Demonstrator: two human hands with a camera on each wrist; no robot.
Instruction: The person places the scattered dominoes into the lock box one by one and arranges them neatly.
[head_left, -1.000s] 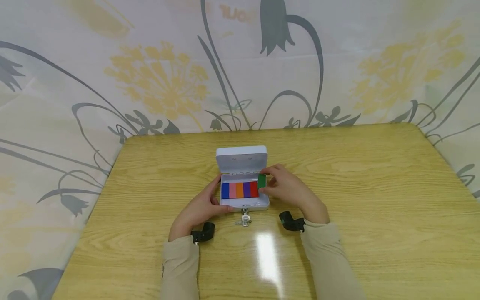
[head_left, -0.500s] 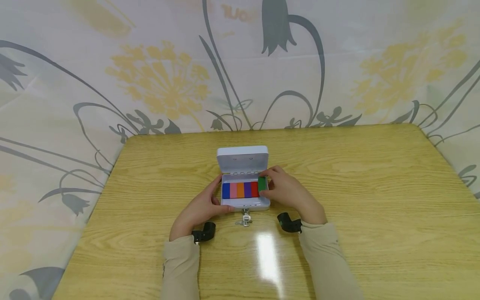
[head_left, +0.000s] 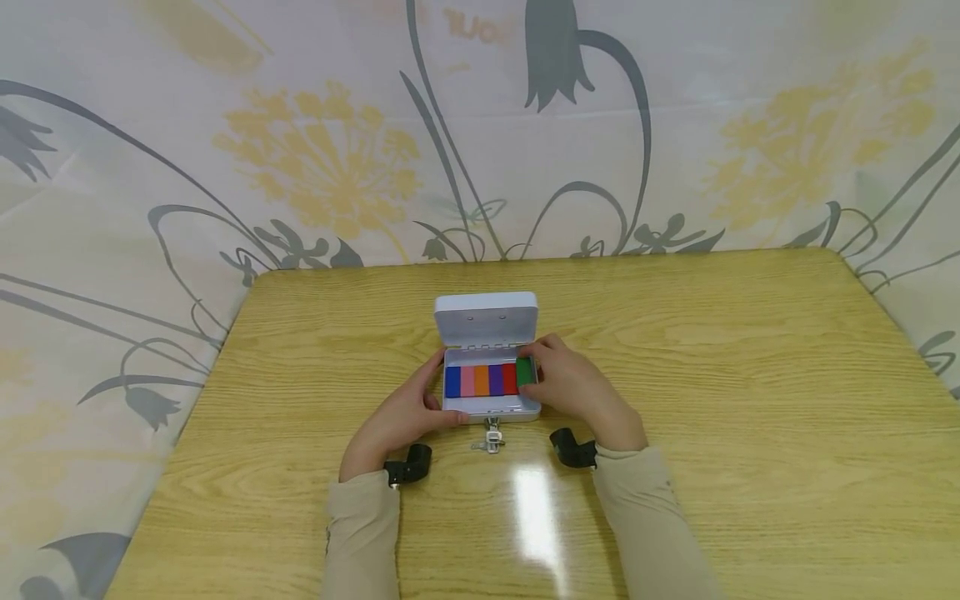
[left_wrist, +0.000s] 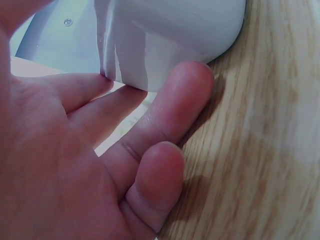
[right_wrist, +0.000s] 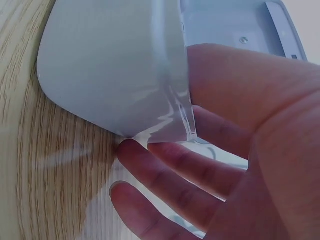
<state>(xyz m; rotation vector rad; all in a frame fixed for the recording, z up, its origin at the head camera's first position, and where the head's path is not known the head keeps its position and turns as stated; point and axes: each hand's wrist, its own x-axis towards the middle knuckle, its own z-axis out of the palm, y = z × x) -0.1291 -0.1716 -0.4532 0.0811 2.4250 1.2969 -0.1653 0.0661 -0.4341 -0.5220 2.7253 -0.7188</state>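
Observation:
A small white metal box (head_left: 480, 406) stands on the table with its lid (head_left: 486, 321) raised. Inside lies a side-by-side row of blue, pink, orange, purple and red blocks (head_left: 510, 379). At the row's right end, my right hand (head_left: 577, 387) pinches a green block (head_left: 525, 372) between thumb and fingers, close against the red one. My left hand (head_left: 397, 417) grips the box's left end, thumb at the front edge and a finger at the back corner. In the right wrist view, the box wall (right_wrist: 110, 65) hides the blocks, and other fingers (right_wrist: 165, 185) sit outside it.
A metal latch with a key (head_left: 492, 437) hangs at the box front, over the wooden table (head_left: 712, 375). Black wrist cameras (head_left: 408, 465) stick out from both cuffs. A flower-patterned cloth (head_left: 480, 125) rises behind the table.
The green block has settled from a slight tilt to level with the row, moving a little toward me. My right hand went down with it, and its wrist shifted slightly left. My left hand stays put.

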